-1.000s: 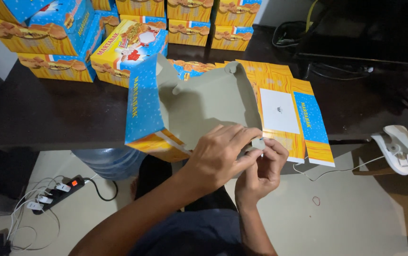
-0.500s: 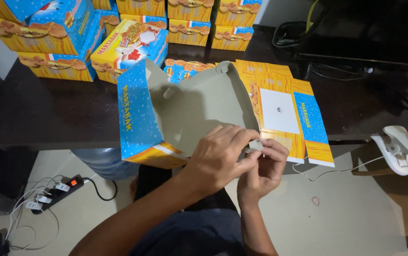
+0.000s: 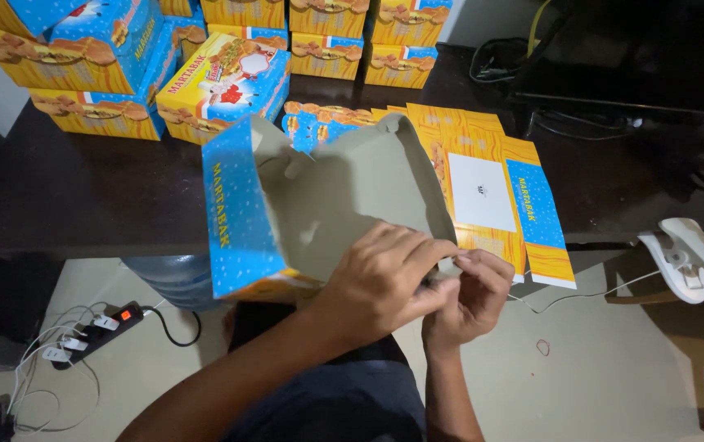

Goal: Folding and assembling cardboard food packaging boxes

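I hold a half-folded cardboard box (image 3: pixel 344 196), blue and yellow outside and grey inside, over the near edge of a dark table (image 3: pixel 82 196). My left hand (image 3: pixel 384 282) grips its lower right edge from above. My right hand (image 3: pixel 466 299) pinches the same corner from the right, fingers meeting the left hand's. One blue side wall (image 3: pixel 237 213) stands upright on the left. The corner flap itself is hidden under my fingers.
Flat unfolded box blanks (image 3: pixel 491 188) lie on the table to the right. Finished boxes (image 3: pixel 221 82) are stacked along the back. A power strip (image 3: pixel 98 331) with cables and a water jug (image 3: pixel 172 278) sit on the floor at left. A white fan base (image 3: pixel 687 258) is at right.
The box has tilted and shifted left, its blue wall swinging more upright. Both hands stay pinched on the lower right corner.
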